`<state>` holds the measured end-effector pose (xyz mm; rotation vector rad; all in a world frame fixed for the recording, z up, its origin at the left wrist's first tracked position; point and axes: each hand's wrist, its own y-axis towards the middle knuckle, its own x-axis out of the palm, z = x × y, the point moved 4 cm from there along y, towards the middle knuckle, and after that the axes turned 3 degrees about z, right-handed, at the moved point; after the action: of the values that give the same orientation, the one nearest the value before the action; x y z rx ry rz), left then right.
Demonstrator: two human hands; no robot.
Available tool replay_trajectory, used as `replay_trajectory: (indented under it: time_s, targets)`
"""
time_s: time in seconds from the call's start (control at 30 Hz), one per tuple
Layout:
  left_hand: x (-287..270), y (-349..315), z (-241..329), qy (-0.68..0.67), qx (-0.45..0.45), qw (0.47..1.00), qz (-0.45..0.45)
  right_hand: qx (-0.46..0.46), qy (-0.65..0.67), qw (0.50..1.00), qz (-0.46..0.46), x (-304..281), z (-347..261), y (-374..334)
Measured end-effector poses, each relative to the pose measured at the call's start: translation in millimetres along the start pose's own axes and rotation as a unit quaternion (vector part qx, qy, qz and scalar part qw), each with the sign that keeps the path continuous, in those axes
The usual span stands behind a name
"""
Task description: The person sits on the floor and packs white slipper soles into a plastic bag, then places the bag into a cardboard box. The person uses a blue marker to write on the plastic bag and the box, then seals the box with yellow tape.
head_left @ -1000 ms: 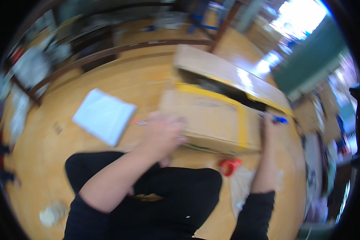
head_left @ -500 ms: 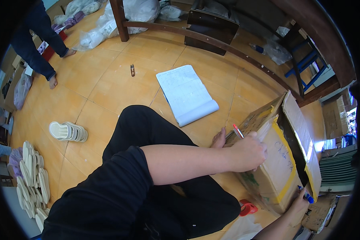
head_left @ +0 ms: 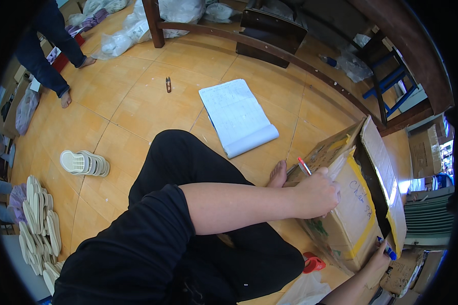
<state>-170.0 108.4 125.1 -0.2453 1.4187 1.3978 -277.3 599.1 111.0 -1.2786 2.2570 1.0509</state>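
A worn cardboard box (head_left: 359, 203) with yellow tape along its edges stands tilted at my right, its flap partly raised over a dark gap. My left hand (head_left: 316, 194) reaches across to it, closed around a pen with a red end (head_left: 304, 166). That hand lies against the box's side, and the pen's lower end is hidden behind it. Blue handwriting (head_left: 360, 195) shows on the panel beside the hand. At the near right corner, my right hand (head_left: 377, 258) is closed on a blue marker (head_left: 390, 251), by the flap's edge.
An open notebook (head_left: 239, 117) and thread snips (head_left: 168, 85) lie on the tiled floor. Pale shoe soles are stacked (head_left: 84, 163) and piled (head_left: 38, 229) at left. A red tape dispenser (head_left: 313, 263) sits by my knee. Another person's legs (head_left: 48, 51) stand far left; a wooden frame (head_left: 269, 48) crosses behind.
The view has shifted very slightly. Both hands stay at the box with the pen and the marker, and the floor items have not moved.
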Motion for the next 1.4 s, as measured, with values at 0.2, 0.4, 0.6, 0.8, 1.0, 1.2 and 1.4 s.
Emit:
replay_trajectory:
  time_s: [0.2,0.4,0.6,0.8,1.0,1.2,1.4]
  targets:
    - [3.4,0.8,0.1,0.008,0.022,0.997,-0.077,-0.012,0.02,1.0,0.003,0.0,4.0,1.7]
    - [2.5,1.2,-0.6,-0.013,0.016,0.996,-0.091,-0.004,0.005,1.0,-0.003,-1.6,2.6,0.8]
    - [4.5,1.3,0.0,-0.014,0.017,0.995,-0.093,0.004,0.012,1.0,-0.007,-0.7,0.3,-0.1]
    - [5.5,2.3,-0.2,-0.011,0.012,0.995,-0.096,0.023,0.012,1.0,0.0,-5.2,4.9,1.0]
    - [6.7,2.7,0.6,-0.009,0.01,0.995,-0.098,0.023,0.013,1.0,0.009,-6.5,-7.5,-3.6]
    - [6.2,4.1,1.0,-0.011,0.0,0.995,-0.101,0.01,-0.008,0.999,0.044,-6.3,-4.6,-1.0]
    - [8.6,2.8,0.9,-0.005,-0.007,0.994,-0.111,0.005,-0.061,0.997,0.039,-6.5,-8.4,-5.3]
